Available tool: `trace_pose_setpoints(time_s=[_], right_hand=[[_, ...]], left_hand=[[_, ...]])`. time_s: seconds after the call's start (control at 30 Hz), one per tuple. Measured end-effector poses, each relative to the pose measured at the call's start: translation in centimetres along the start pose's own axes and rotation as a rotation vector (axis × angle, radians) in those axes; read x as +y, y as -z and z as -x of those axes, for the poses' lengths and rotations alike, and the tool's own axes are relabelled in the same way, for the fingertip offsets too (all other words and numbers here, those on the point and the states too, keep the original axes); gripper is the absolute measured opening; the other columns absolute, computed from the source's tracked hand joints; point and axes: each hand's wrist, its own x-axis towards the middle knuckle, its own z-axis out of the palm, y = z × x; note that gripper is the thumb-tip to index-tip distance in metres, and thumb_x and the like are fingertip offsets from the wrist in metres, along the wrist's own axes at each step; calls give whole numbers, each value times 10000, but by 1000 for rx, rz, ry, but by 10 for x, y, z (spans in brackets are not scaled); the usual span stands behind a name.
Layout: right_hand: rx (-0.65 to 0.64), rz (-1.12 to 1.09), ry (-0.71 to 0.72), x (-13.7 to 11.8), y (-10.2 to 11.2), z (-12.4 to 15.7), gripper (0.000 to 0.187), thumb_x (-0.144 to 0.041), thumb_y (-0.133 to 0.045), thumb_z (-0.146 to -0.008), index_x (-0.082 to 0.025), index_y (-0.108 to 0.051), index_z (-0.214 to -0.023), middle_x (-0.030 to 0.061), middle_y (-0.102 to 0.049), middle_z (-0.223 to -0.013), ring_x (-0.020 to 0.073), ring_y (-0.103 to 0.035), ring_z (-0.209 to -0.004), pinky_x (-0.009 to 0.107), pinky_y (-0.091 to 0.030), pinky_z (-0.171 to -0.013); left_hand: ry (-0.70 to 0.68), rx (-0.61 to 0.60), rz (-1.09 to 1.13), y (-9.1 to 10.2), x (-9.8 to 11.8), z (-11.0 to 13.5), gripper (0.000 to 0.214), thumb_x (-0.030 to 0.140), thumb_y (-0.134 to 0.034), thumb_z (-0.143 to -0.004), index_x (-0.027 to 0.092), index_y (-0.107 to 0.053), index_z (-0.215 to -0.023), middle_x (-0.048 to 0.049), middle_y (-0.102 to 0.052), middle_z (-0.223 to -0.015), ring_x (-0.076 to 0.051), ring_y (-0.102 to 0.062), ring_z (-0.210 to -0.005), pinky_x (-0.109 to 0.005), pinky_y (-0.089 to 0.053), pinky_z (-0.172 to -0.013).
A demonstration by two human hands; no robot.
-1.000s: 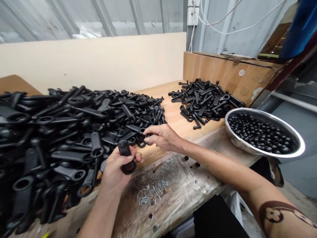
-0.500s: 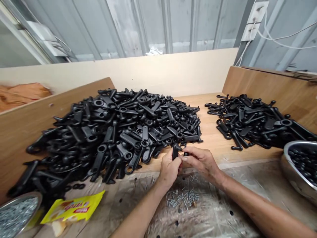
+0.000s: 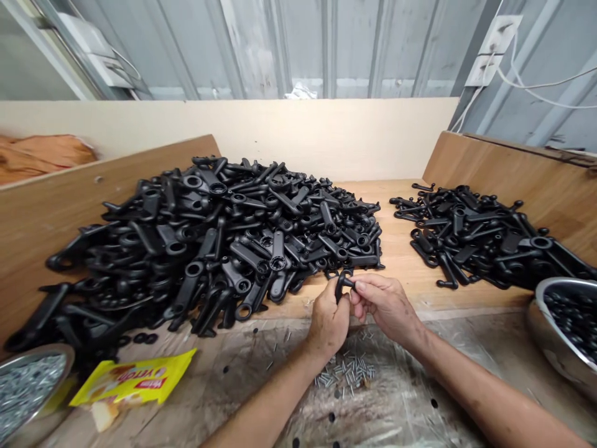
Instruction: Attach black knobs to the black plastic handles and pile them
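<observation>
My left hand (image 3: 329, 320) is closed around a black plastic handle (image 3: 342, 285), gripped upright just in front of the big heap of black handles (image 3: 219, 239). My right hand (image 3: 385, 305) meets it from the right, fingertips pinched against the handle's top end; what they press there is too small to make out. Both hands hover over the bench's front edge, above a small scatter of silver pins (image 3: 347, 372).
A smaller pile of black handles (image 3: 485, 233) lies at the right. A steel bowl of black balls (image 3: 566, 323) sits at the right edge. A metal bowl of silver pins (image 3: 28, 389) and a yellow packet (image 3: 133, 382) lie front left. Wooden boards wall the bench.
The view has swung left, away from the bowl of balls. My right hand left the heap and joined my left hand at the handle; both now sit slightly lower and nearer.
</observation>
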Motion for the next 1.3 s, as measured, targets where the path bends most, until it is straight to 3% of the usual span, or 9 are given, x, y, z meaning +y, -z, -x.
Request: trace_pose_setpoints(time_s=[0.33,0.47,0.67,0.77,0.9,0.97,1.03,1.2,1.3], right_hand=[[123,117,70,-3,-10,5,224,-317,-602,-741,-120,-592,-635,-11,-529,-516,62,-458,-397,169,-377,-378],[114,43,-30,-2,-8,1,220,-322,-600,-715,-123,-569,-627,-20,-518,-508,60,-430,-358,167,-326,-323],[84,236,10,-19,7,-17,243,-357,-586,-687,-124,-556,-621,-28,-502,-487,53,-415,-353,160,-302,-327],[328,457,241,-50,43,-27,275,-397,-545,-706,-128,-601,-725,-16,-518,-523,79,-444,-406,192,-347,-385],[912,1016,537,-90,111,-25,396,-405,-520,-739,-170,-587,-1051,62,-609,-827,188,-555,-709,295,-430,-612],[1050,1385,551,-96,132,-23,439,-367,-536,-746,-187,-541,-1146,105,-579,-1021,250,-522,-904,345,-405,-734],[942,1628,482,-89,137,-22,364,-316,-520,-769,-194,-568,-1109,107,-571,-1065,253,-500,-963,334,-382,-774],[304,1842,99,-45,109,-35,199,-321,-527,-767,-201,-660,-855,66,-636,-874,194,-551,-833,242,-362,-649],[207,1887,21,-24,103,-45,186,-320,-545,-752,-177,-663,-749,78,-622,-848,196,-536,-816,242,-342,-630]], left_hand=[[-86,39,-469,0,-5,3,250,151,-324,-811,160,-482,-1006,-58,-625,-763,-200,-589,-724,-287,-414,-649],[-59,3,-599,0,-5,2,283,147,-300,-818,125,-471,-1043,-92,-629,-760,-226,-598,-733,-313,-424,-656],[-118,-87,-516,-7,-1,3,429,246,-360,-835,101,-331,-1237,-144,-586,-1006,-248,-559,-941,-377,-425,-791],[-227,-23,-390,0,-1,-2,619,355,-456,-808,134,-198,-1326,-145,-467,-1206,-237,-441,-1121,-393,-358,-925],[-69,229,-255,20,-5,-17,579,395,-460,-805,155,-274,-1298,-108,-520,-1119,-211,-495,-1031,-365,-392,-883],[0,281,-196,26,-9,-21,540,401,-461,-803,169,-320,-1269,-88,-549,-1071,-196,-528,-962,-343,-424,-825],[18,266,-167,27,-13,-23,506,397,-468,-800,178,-356,-1242,-76,-565,-1044,-186,-542,-923,-332,-434,-799],[-24,224,-167,21,-18,-20,461,354,-488,-792,172,-404,-1207,-81,-575,-1029,-180,-546,-905,-322,-436,-787],[-23,259,-147,23,-16,-21,449,326,-492,-787,165,-413,-1199,-76,-584,-1018,-155,-560,-825,-292,-451,-733]])
